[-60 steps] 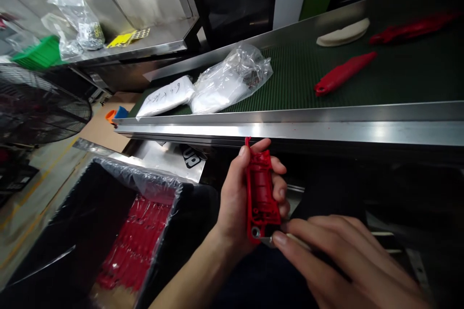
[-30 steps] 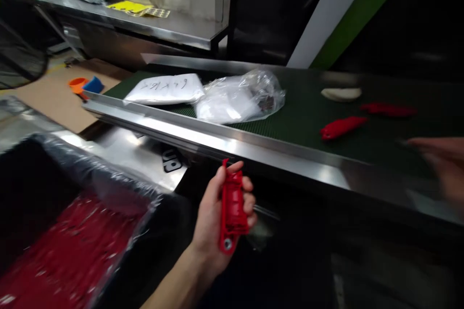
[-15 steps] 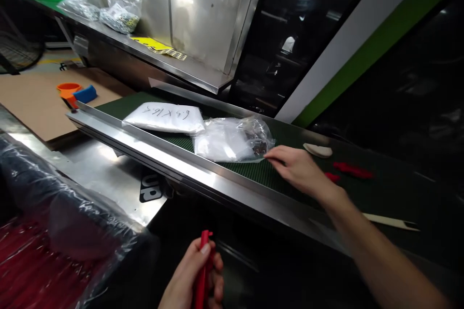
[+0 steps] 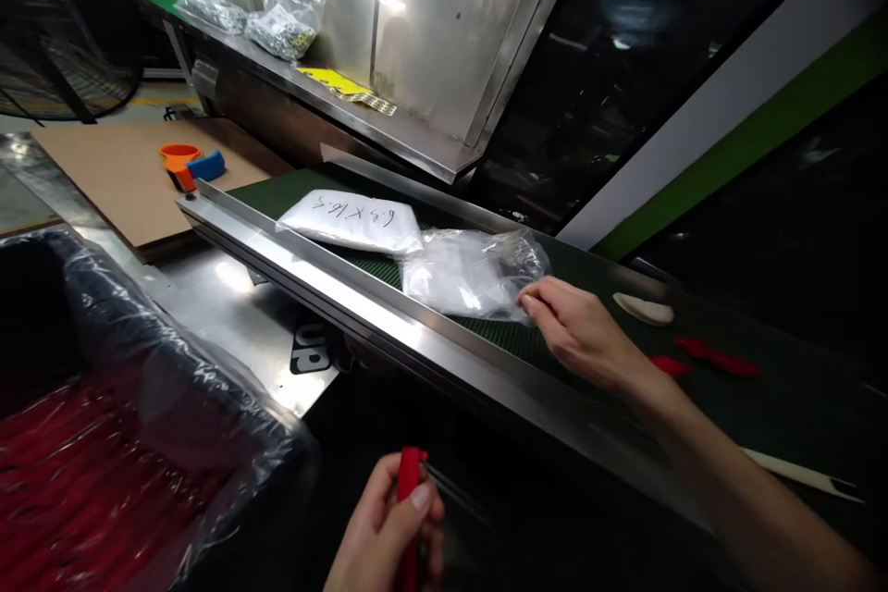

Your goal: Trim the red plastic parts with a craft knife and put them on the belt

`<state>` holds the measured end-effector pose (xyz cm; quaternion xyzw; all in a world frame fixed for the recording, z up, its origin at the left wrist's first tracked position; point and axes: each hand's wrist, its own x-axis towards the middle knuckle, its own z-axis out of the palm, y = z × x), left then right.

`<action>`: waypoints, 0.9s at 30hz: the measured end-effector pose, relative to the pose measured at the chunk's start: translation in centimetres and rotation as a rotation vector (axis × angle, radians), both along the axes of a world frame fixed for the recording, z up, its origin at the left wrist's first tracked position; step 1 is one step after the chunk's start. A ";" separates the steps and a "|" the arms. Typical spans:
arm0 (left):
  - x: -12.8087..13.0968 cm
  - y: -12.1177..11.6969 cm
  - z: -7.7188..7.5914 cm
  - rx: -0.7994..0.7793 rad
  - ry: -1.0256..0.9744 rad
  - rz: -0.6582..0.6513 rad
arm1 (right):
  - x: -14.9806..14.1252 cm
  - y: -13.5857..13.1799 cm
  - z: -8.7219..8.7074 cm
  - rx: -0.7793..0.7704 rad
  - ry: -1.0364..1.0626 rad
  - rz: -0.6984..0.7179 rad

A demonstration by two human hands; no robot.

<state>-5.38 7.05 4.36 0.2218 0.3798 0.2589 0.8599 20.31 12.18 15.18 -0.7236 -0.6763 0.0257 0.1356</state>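
Note:
My left hand (image 4: 399,523) is closed around a long, narrow red plastic part (image 4: 411,472), low in front of the belt. The part's top end sticks up past my thumb; its lower end runs out of the picture. Over the dark green conveyor belt (image 4: 513,336), my right hand (image 4: 583,324) pinches at the near right corner of a clear plastic bag (image 4: 462,273). Whitish contents fill most of that bag. Against its left side lies a white packet (image 4: 351,220) with handwritten numbers. Right of my right hand are red parts (image 4: 718,357) and a cream curved piece (image 4: 644,308).
A metal rail (image 4: 388,324) edges the belt. At lower left, a plastic-lined bin (image 4: 242,416) holds many red parts. Orange and blue tape rolls (image 4: 181,162) rest on cardboard (image 4: 104,180). Bags of small hardware (image 4: 284,28) stand on a metal shelf (image 4: 416,148). A cream strip (image 4: 797,472) lies at right.
The view has swung left, so the scene sits farther right. My right hand stays at the bag's corner. My left hand keeps the red part, with its thumb now lower along it.

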 end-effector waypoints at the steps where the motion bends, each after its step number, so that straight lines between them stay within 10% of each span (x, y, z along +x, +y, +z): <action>1: 0.2 0.2 1.2 0.044 0.000 0.011 | -1.2 -1.4 0.3 0.007 0.051 0.023; 6: 1.3 0.8 4.9 0.282 -0.077 0.043 | -7.7 -8.1 -1.0 -0.020 0.366 0.206; 13: 0.5 -0.7 3.6 0.278 0.102 -0.045 | -10.6 -12.2 -4.8 -0.036 0.641 0.144; 27: 0.3 -1.4 1.6 0.771 0.504 -0.076 | -9.2 -14.7 -6.8 0.128 0.244 -0.023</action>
